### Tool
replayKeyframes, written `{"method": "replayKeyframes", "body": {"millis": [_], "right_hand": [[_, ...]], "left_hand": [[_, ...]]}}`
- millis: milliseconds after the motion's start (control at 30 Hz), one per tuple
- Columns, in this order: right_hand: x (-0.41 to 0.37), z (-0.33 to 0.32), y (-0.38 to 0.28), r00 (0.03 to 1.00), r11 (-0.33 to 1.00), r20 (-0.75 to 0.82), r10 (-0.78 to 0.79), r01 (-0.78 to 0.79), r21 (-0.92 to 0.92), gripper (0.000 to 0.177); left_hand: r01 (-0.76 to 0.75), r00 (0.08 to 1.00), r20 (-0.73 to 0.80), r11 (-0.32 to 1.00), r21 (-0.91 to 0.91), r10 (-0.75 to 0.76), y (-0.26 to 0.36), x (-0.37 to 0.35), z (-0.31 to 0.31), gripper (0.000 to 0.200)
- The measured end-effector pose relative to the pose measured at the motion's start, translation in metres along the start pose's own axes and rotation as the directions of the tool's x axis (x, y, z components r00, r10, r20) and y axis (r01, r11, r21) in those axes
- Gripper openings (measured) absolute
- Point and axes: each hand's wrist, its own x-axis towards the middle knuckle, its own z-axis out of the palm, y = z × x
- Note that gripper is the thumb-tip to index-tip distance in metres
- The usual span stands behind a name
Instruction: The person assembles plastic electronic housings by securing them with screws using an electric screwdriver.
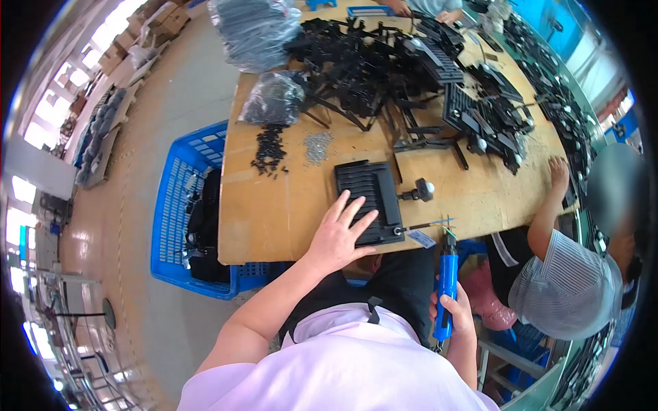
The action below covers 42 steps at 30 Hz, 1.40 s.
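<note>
My left hand (336, 236) lies with its fingers spread on a black ribbed panel (369, 198) near the table's front edge. In my right hand (454, 309) is a blue electric screwdriver (446, 288), its tip pointing away from me over the table edge. A black bracket with a white round part (419, 190) lies just right of the panel. Thin wires (428, 225) run from the panel's lower right corner, and a small white-and-blue label (421, 238) lies beside them.
Black screws (269, 149) and silver screws (318, 146) lie behind the panel, near plastic bags (273, 99). Black parts (363, 65) are heaped at the back. A blue crate (166, 226) stands left of the table (240, 233). A co-worker (565, 284) sits at the right.
</note>
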Motion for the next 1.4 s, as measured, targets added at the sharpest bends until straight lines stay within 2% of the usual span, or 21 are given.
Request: {"method": "replayKeyframes", "body": {"millis": [100, 167, 200, 233, 300, 367, 500, 633, 667, 867, 967, 1033, 1067, 1100, 1133, 1167, 1267, 1400], "right_hand": [[0.003, -0.002, 0.003, 0.999, 0.999, 0.036, -0.037, 0.037, 0.000, 0.083], [0.002, 0.000, 0.004, 0.998, 0.998, 0.028, -0.052, 0.053, -0.017, 0.085], [0.001, -0.001, 0.003, 0.998, 0.998, 0.035, -0.056, 0.056, -0.011, 0.085], [0.000, -0.001, 0.002, 0.997, 0.998, 0.040, -0.059, 0.059, -0.005, 0.085], [-0.002, 0.001, 0.001, 0.997, 0.997, 0.031, -0.068, 0.069, -0.017, 0.085], [-0.002, -0.001, 0.000, 0.997, 0.997, 0.028, -0.077, 0.077, -0.026, 0.085], [-0.003, 0.000, 0.001, 0.996, 0.996, 0.020, -0.082, 0.082, -0.020, 0.084], [-0.004, 0.005, 0.001, 0.997, 0.998, 0.015, -0.070, 0.070, -0.002, 0.084], [-0.005, 0.006, 0.001, 0.998, 0.998, 0.014, -0.067, 0.067, 0.002, 0.083], [-0.008, 0.003, 0.006, 0.998, 0.998, 0.010, -0.058, 0.058, -0.006, 0.085], [-0.010, 0.001, 0.004, 0.998, 0.998, 0.011, -0.068, 0.068, 0.012, 0.088], [-0.015, 0.000, 0.001, 0.995, 0.995, 0.019, -0.100, 0.099, 0.023, 0.091], [-0.017, 0.000, -0.003, 0.992, 0.992, 0.031, -0.126, 0.126, 0.025, 0.093], [-0.020, 0.000, -0.007, 0.988, 0.989, 0.041, -0.149, 0.148, 0.028, 0.094], [-0.025, 0.000, -0.012, 0.984, 0.985, 0.053, -0.172, 0.172, 0.015, 0.098], [-0.028, -0.002, -0.017, 0.980, 0.982, 0.072, -0.187, 0.186, 0.015, 0.102], [-0.039, 0.002, -0.034, 0.961, 0.990, 0.239, -0.141, 0.138, 0.026, 0.103], [-0.033, 0.009, -0.047, 0.885, 0.984, 0.463, 0.055, 0.031, -0.176, 0.097]], "left_hand": [[-0.032, 0.999, 0.011, 0.999, -0.019, 0.032, -0.008, 0.004, -0.002, 0.080], [-0.054, 0.998, 0.033, 0.991, -0.121, 0.059, -0.014, 0.003, -0.012, 0.080], [-0.066, 0.998, -0.036, 0.971, -0.232, 0.060, -0.020, 0.007, -0.021, 0.079], [-0.088, 0.979, -0.196, 0.983, -0.164, 0.055, -0.029, 0.012, -0.031, 0.060], [0.093, 0.945, -0.293, 0.980, -0.175, -0.142, -0.073, 0.022, -0.038, 0.035], [0.272, 0.847, -0.463, 0.961, -0.043, -0.261, -0.118, 0.029, -0.046, 0.018], [0.452, 0.814, -0.412, 0.892, 0.005, -0.410, -0.201, 0.056, -0.055, 0.012], [0.609, 0.774, -0.339, 0.774, 0.170, -0.534, -0.226, 0.081, -0.053, 0.016], [0.603, 0.789, -0.330, 0.757, 0.252, -0.519, -0.227, 0.083, -0.051, 0.018], [0.596, 0.802, -0.316, 0.716, 0.363, -0.507, -0.233, 0.096, -0.042, 0.014], [0.539, 0.805, -0.421, 0.813, 0.221, -0.419, -0.223, 0.094, -0.046, 0.015], [0.556, 0.722, -0.362, 0.806, -0.204, -0.590, -0.191, 0.095, -0.062, 0.014], [0.541, 0.684, -0.299, 0.737, -0.404, -0.666, -0.174, 0.092, -0.070, 0.014], [0.436, 0.708, -0.181, 0.624, -0.648, -0.683, -0.160, 0.086, -0.072, 0.013], [0.322, 0.741, -0.065, 0.439, -0.839, -0.668, -0.147, 0.077, -0.071, 0.013], [0.209, 0.780, 0.042, 0.198, -0.958, -0.624, -0.133, 0.067, -0.070, 0.013], [0.155, 0.917, 0.235, -0.257, -0.954, -0.322, -0.086, 0.041, -0.067, 0.011], [0.313, 0.936, 0.350, -0.369, -0.875, -0.037, -0.044, 0.029, -0.057, 0.015]]}}
